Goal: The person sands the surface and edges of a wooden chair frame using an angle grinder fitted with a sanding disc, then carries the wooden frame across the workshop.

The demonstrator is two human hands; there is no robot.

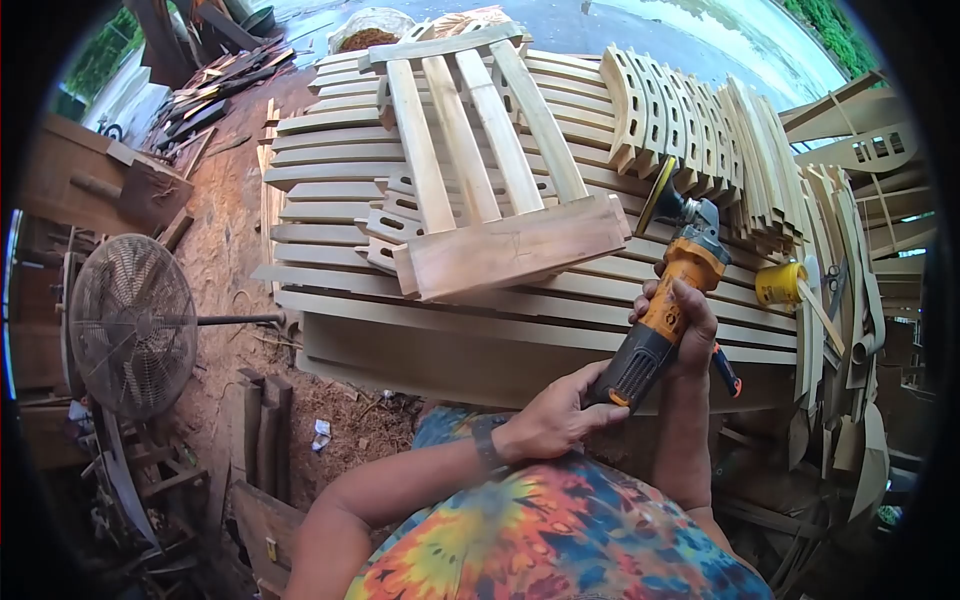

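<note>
My right hand (692, 325) is wrapped round the orange body of an angle grinder (672, 290), just below its metal head. At the black rear end of the tool, my left hand (555, 415) grips the casing, with its thumb near the yellow-orange switch. The grinder points up and away, and its round sanding disc (658, 195) stands on edge above the slats. To the left of the disc lies a slatted wooden frame (520, 245), made of a thick front rail, several uprights and a curved far rail. Neither hand touches this frame.
Long wooden slats (340, 228) form the work surface. Curved slotted pieces (655, 110) stand in a row at the back right. A yellow container (780, 284) sits at the right edge. A floor fan (135, 325) stands left, and scrap wood (215, 95) lies farther back.
</note>
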